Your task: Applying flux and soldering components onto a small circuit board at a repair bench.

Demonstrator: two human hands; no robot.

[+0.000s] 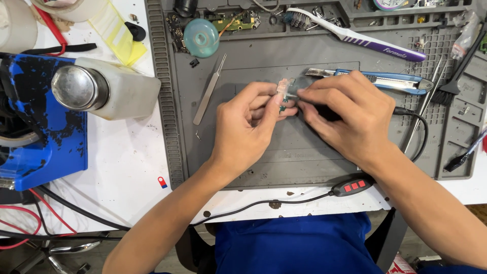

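Note:
My left hand (248, 127) pinches a small green circuit board (283, 96) with a pale clear piece on top, holding it over the grey work mat (264, 61). Facing it, my right hand (345, 116) grips a thin black corded tool whose metal tip (292, 95) touches the board. The tool's black cable (418, 127) runs out from under my right hand and loops down to an inline switch with red buttons (352, 186) at the table's front edge. Most of the tool is hidden inside my fist.
Metal tweezers (209, 91) lie left of my hands. A blue utility knife (385, 80), a white and purple toothbrush (355, 38) and a teal round disc (201, 38) lie behind. A white bottle with a metal cap (101, 89) and a blue device (45, 127) stand left.

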